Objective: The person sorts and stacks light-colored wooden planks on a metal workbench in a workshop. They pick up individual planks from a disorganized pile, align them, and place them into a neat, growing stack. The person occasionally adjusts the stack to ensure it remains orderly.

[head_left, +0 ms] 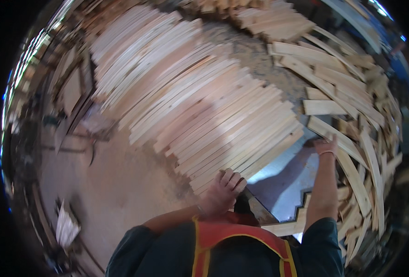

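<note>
Close in front of my body, my left hand has its fingers curled in. It is at the near end of a long row of pale wooden strips laid side by side, and whatever may be inside the fingers is hidden. My right arm stretches forward to the right. At its end my right hand is spread, fingers pointing left over a smooth bluish-grey surface and thumb up by a loose wooden board. Nothing shows in that hand.
Many loose boards lie in a jumbled heap along the right. More stacked wood stands at the far side. A brown floor stretches on the left, with a crumpled whitish piece at the lower left.
</note>
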A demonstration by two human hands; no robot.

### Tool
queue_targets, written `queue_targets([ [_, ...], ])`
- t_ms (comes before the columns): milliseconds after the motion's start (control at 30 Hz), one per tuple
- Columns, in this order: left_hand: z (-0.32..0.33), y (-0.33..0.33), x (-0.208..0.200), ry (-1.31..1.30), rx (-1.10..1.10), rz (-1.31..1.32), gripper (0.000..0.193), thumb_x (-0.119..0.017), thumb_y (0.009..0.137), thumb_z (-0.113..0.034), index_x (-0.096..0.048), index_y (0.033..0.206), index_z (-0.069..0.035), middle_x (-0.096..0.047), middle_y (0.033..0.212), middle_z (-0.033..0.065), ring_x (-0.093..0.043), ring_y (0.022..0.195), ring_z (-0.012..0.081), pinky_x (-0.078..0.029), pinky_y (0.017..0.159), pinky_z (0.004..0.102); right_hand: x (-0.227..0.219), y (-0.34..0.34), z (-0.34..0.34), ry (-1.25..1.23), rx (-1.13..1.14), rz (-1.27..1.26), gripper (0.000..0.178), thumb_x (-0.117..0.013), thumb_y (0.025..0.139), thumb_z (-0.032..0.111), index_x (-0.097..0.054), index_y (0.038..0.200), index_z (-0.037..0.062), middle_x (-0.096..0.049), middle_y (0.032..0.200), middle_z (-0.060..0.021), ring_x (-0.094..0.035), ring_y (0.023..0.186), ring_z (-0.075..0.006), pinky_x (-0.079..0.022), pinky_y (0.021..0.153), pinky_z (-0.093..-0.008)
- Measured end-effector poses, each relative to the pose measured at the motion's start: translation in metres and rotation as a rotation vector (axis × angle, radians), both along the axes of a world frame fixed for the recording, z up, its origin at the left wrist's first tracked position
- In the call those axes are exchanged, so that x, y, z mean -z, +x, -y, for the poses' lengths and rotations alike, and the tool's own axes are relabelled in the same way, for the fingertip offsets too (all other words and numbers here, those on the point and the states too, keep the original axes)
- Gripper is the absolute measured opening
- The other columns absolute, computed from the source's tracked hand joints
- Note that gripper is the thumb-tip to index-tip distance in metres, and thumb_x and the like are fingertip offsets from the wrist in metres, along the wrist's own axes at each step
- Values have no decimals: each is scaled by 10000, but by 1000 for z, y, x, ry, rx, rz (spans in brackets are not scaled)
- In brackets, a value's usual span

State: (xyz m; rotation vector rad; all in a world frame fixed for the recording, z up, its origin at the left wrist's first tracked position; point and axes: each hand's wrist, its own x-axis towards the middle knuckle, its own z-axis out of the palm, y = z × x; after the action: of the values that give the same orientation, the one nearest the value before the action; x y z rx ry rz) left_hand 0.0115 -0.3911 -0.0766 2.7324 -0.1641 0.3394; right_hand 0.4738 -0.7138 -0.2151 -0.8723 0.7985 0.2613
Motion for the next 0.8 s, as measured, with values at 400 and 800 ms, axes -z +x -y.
queue_targets([
  [400, -16, -17, 15, 47, -104, -261, 649, -726, 864, -391, -572, 1449, -157, -537, 1485, 98, -430, 1459, 322, -376, 1184, 519, -222, -123, -49, -132, -202, 405, 520, -648, 1042, 260, -518, 1471, -4, -623, 1421, -131, -630, 1239, -272, -540, 1043, -412],
  [800, -142, -105, 25, -395, -1021, 59, 680, -805, 893, -377, -546, 1468, -122, -559, 1422, 192, -592, 1273, 317, -496, 1070, 470, -137, -397, -170, -868, -1409, 382, 822, -800, 881, 598, -560, 1393, 2, -713, 1058, -111, -650, 882, -183, -547, 787, -353],
])
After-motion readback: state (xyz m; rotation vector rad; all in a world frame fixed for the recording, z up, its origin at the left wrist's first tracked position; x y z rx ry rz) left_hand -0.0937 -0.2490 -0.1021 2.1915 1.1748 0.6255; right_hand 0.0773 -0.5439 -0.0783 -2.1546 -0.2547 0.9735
